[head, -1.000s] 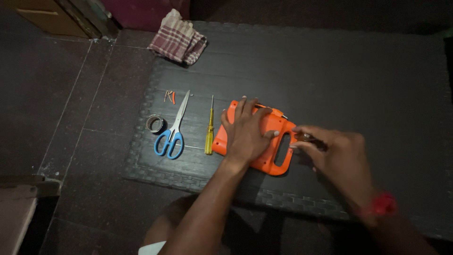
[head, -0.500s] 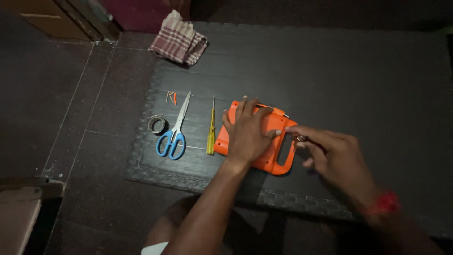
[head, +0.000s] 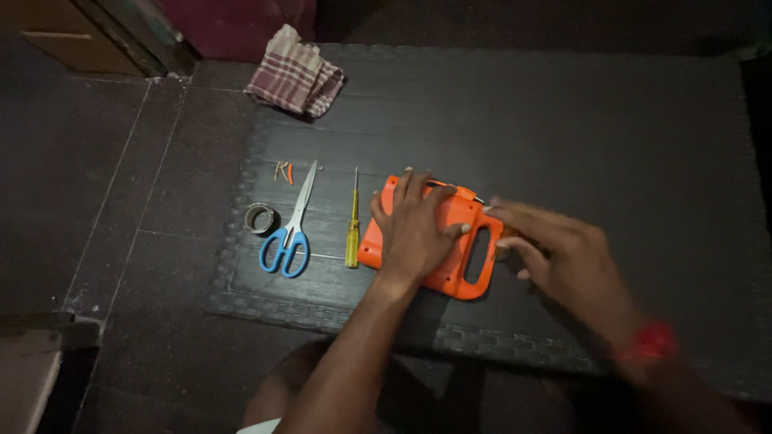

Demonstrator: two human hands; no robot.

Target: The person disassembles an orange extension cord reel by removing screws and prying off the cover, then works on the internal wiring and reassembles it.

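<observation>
An orange plastic device [head: 460, 273] with a handle slot lies on a dark foam mat [head: 579, 120]. My left hand [head: 414, 229] rests flat on its body with fingers spread, pressing it down. My right hand [head: 563, 257] is at the device's right end, fingertips touching the top of the handle. It is blurred, and something small and brownish shows under its fingers; what that is cannot be made out. A red band [head: 647, 344] is on my right wrist.
Left of the device lie a yellow-handled screwdriver [head: 352, 233], blue-handled scissors [head: 289, 229], a small tape roll [head: 259, 218] and several tiny bits [head: 283, 170]. A checked cloth [head: 296, 79] sits at the mat's far left corner. Dark tiled floor surrounds the mat.
My right hand has shifted slightly along the handle end, its fingers now stretched toward the handle's top. My left hand stays pressed on the device.
</observation>
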